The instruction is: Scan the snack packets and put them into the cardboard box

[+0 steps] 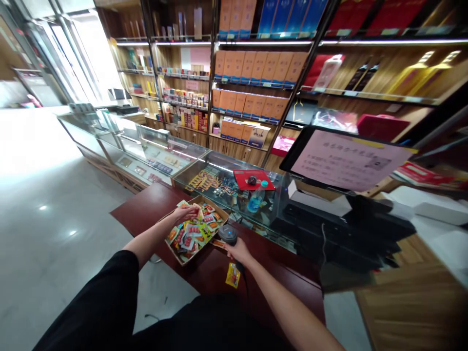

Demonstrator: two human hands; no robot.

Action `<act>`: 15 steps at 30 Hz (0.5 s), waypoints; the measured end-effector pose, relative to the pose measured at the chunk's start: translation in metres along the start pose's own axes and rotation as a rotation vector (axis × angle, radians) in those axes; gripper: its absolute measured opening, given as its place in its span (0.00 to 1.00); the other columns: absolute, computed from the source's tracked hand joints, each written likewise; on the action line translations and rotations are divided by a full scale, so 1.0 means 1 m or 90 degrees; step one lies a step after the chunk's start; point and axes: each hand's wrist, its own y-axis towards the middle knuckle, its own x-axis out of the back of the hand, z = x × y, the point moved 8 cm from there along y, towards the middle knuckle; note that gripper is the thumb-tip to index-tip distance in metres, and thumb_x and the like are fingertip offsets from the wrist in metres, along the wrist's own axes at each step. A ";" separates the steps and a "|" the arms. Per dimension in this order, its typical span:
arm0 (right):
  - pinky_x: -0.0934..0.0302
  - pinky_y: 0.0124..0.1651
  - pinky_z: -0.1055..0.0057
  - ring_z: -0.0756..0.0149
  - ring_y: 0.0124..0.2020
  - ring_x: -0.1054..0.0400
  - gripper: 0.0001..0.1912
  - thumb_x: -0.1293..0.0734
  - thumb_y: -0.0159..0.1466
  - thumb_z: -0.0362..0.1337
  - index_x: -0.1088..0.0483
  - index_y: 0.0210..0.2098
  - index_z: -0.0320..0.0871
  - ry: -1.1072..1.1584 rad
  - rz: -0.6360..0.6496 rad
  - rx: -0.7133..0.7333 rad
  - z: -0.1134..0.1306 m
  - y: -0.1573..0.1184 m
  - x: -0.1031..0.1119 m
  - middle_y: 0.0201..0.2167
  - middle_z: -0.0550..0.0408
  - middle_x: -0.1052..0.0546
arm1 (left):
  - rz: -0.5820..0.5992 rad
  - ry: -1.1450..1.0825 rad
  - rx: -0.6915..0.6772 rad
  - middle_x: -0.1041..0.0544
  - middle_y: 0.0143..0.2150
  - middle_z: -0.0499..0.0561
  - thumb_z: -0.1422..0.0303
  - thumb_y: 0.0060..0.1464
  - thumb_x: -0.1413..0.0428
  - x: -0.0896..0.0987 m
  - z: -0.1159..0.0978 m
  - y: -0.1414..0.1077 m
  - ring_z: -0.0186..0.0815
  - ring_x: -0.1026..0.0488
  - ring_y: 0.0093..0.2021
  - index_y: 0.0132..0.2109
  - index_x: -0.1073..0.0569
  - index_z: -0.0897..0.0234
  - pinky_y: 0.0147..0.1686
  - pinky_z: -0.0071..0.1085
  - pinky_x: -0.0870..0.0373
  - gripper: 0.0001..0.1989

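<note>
A shallow cardboard box (220, 213) full of small colourful snack packets (193, 233) sits on the dark red tabletop. Over the packets in its back part is my left hand (186, 213), open, with its fingers stretched out to the right; whether the fingertips touch a packet is too small to tell. My right hand (238, 250) is closed around the handle of a black barcode scanner (228, 234), whose head is up beside the box's right side. Nearer to me, a single yellow snack packet (233, 275) lies on the table below the scanner.
A glass display counter (190, 178) runs behind the table, bearing a red mat (241, 179), a black mouse (252, 180) and a blue-capped bottle (258, 197). A monitor-like panel covered with a pink notice (340, 158) stands right. Shelves of boxed goods (256, 66) line the wall.
</note>
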 end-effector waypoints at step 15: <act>0.41 0.20 0.76 0.69 0.14 0.34 0.06 0.30 0.58 0.37 0.26 0.29 0.40 0.037 -0.112 -0.055 -0.048 -0.025 0.052 0.13 0.59 0.29 | 0.158 0.238 0.093 0.22 0.27 0.50 0.69 0.42 0.28 -0.140 0.079 0.017 0.35 0.21 0.27 0.35 0.28 0.68 0.28 0.26 0.25 0.17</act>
